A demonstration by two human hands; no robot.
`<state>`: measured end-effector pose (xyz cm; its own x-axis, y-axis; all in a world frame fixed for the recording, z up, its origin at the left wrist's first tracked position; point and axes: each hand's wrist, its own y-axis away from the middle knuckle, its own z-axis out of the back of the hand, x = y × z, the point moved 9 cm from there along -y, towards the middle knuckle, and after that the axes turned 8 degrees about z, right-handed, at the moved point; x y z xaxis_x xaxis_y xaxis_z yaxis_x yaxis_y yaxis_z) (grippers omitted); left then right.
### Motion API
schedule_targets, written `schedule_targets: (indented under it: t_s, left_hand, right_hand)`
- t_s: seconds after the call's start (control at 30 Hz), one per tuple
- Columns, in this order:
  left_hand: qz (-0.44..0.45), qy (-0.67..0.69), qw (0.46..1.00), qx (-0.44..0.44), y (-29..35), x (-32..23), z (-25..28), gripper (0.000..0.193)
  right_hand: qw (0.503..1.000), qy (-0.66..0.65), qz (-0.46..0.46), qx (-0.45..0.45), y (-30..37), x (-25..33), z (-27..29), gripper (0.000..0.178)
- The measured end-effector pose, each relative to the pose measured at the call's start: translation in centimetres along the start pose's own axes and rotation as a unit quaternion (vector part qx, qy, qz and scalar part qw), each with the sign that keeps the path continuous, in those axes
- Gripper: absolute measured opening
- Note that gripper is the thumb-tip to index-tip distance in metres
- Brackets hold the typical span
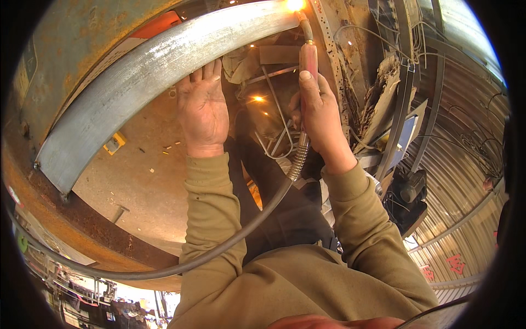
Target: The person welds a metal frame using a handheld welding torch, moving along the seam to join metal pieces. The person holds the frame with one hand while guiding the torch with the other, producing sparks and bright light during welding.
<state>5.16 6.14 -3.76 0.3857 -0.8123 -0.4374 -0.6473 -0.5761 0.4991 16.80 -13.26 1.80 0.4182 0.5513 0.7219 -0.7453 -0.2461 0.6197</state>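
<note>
Right hand (323,112) closed round the grip of a welding torch (309,57), thumb up along the handle, nozzle pointing far. Left hand (204,112) open, palm up, holding nothing; fingertips meet the near edge of the grey metal bar (164,60), can't tell if they press on it. Bar sits just far of both hands, running from near left to far right. Its right end is at the torch tip under a bright glow (296,5). Torch cable (241,233) loops near and left, passing over the left forearm. Bar's left end is at a rusty beam (93,225). Yellow object (114,143) on the floor, left of the left hand. Corrugated wall (455,186) well off to the right.
</note>
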Motion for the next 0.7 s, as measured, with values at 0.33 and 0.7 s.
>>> schedule_targets:
  t_s: [0.33,0.7]
  left_hand:
    - [-0.003,0.025,0.999,-0.027,0.3,0.1,1.1,0.072]
    - [-0.002,0.033,0.999,0.001,0.2,0.2,0.7,0.072]
  right_hand:
    - [0.999,-0.038,-0.015,-0.011,0.1,-1.3,0.0,0.045]
    - [1.000,-0.017,0.009,0.002,-0.4,-0.5,-0.3,0.046]
